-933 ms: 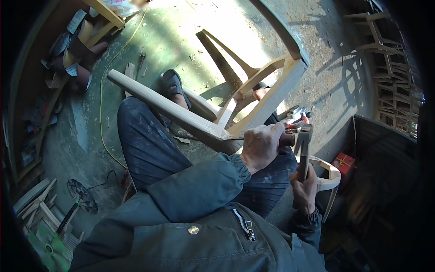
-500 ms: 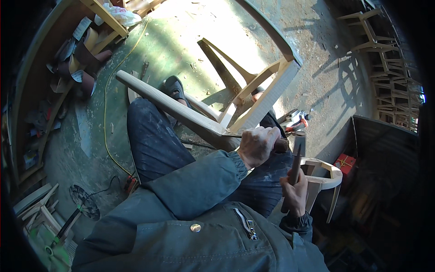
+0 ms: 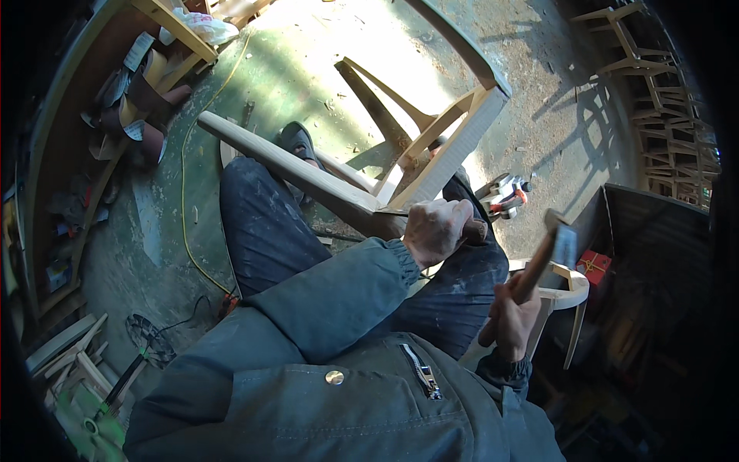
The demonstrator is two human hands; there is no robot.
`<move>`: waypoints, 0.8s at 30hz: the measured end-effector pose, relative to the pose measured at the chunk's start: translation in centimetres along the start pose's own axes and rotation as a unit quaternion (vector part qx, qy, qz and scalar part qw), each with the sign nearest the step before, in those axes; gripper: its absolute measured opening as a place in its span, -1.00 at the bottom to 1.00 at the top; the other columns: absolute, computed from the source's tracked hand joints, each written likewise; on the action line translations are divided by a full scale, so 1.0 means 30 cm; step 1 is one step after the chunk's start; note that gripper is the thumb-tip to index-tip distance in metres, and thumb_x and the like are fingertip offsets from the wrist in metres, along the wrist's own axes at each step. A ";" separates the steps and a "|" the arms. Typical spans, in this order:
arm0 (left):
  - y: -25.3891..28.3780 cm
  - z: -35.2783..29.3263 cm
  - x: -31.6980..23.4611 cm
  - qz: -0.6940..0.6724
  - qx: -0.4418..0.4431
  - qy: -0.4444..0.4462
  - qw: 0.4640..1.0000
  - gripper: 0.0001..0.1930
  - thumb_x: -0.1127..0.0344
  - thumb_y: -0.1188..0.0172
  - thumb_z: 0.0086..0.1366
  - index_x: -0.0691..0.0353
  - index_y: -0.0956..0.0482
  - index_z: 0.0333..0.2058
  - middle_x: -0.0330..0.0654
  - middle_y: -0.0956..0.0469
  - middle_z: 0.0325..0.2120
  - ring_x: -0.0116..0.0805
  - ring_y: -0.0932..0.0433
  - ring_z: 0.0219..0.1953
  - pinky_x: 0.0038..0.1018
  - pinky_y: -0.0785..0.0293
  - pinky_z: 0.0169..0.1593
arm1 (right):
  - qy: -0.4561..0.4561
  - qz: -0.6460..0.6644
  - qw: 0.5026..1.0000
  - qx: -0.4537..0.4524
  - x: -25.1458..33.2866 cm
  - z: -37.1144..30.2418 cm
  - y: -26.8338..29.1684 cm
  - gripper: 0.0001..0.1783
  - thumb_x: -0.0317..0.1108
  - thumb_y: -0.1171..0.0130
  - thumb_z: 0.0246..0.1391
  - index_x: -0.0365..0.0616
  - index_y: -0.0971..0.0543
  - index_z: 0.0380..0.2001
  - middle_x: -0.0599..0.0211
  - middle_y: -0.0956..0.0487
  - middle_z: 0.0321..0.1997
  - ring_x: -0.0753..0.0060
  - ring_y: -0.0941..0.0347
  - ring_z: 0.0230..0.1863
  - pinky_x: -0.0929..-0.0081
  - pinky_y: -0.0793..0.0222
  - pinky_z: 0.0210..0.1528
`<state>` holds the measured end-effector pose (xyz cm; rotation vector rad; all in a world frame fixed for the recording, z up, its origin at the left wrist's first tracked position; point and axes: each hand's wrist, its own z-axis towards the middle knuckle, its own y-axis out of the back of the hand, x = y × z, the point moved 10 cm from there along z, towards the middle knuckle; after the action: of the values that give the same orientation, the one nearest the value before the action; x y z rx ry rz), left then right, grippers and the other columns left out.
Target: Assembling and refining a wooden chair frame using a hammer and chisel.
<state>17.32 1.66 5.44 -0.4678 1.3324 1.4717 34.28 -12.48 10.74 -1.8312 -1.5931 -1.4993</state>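
- The left grip (image 3: 436, 229) was closed in a fist around a chisel (image 3: 476, 232), whose brown butt end showed past the hand on the right.
- The chisel lay roughly crosswise, its thin dark blade aimed left at the corner joint of a pale wooden chair frame (image 3: 442, 160); whether the tip touched, I could not tell.
- The right grip (image 3: 511, 322) was curled firmly about the handle of a hammer (image 3: 537, 266), which slanted up and to the right.
- The hammer's head was right of the chisel's butt, apart from it and about level with it in view.
- The chair frame was ahead of the person and up-left of both hands, the left being nearer.
- The right trouser leg (image 3: 462, 292) lay below the chisel, between the two forearms.
- Behind the hammer stood a curved wooden frame (image 3: 573, 294), with a red box (image 3: 593, 268) just beside it.
- A red-and-silver tool (image 3: 504, 196) lay on the floor beyond the left fist; a yellow cord (image 3: 185, 196) ran along the far left.
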 end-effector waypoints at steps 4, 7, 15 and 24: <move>-0.019 0.014 -0.014 -0.013 0.006 0.001 1.000 -0.75 0.16 -0.40 0.13 0.04 -0.49 -0.35 -0.19 -0.55 -0.59 -0.10 -0.62 -0.49 -0.18 -0.46 -0.42 | 0.109 0.233 0.962 -0.088 0.080 -0.023 0.003 -0.86 -0.46 -0.17 0.22 -0.13 -0.38 -0.28 0.40 -0.41 -0.54 0.59 -0.31 -0.68 0.61 -0.27 -0.63; -0.033 -0.011 0.020 0.008 0.016 0.011 1.000 -0.75 0.17 -0.40 0.12 0.05 -0.49 -0.36 -0.19 -0.55 -0.59 -0.10 -0.61 -0.49 -0.19 -0.47 -0.41 | 0.091 -0.211 0.968 0.100 -0.162 0.013 -0.139 -0.78 -0.48 -0.25 0.10 -0.15 -0.43 -0.22 0.37 -0.47 -0.49 0.57 -0.38 -0.62 0.57 -0.32 -0.57; -0.015 0.009 0.006 0.005 0.010 -0.011 1.000 -0.80 0.22 -0.36 0.12 0.05 -0.48 -0.39 -0.19 -0.55 -0.58 -0.12 -0.61 -0.49 -0.22 -0.47 -0.40 | 0.093 -0.196 0.975 0.040 -0.162 -0.003 -0.117 -0.81 -0.46 -0.22 0.06 -0.17 -0.42 -0.28 0.36 -0.46 -0.44 0.51 -0.38 -0.47 0.49 -0.37 -0.35; 0.046 0.065 -0.146 -0.011 -0.011 -0.072 0.997 -0.77 0.19 -0.40 0.06 0.04 -0.53 -0.36 -0.25 -0.50 -0.52 -0.22 -0.57 -0.44 -0.31 -0.48 -0.37 | -0.034 0.179 0.983 -0.031 -0.121 -0.038 -0.114 -0.78 -0.54 -0.19 0.16 -0.18 -0.34 -0.22 0.35 -0.42 -0.57 0.55 -0.34 -0.73 0.57 -0.31 -0.69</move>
<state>18.43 1.76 10.30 -0.3822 1.1960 1.4744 31.35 -14.17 6.91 -2.0874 -1.1719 -1.3489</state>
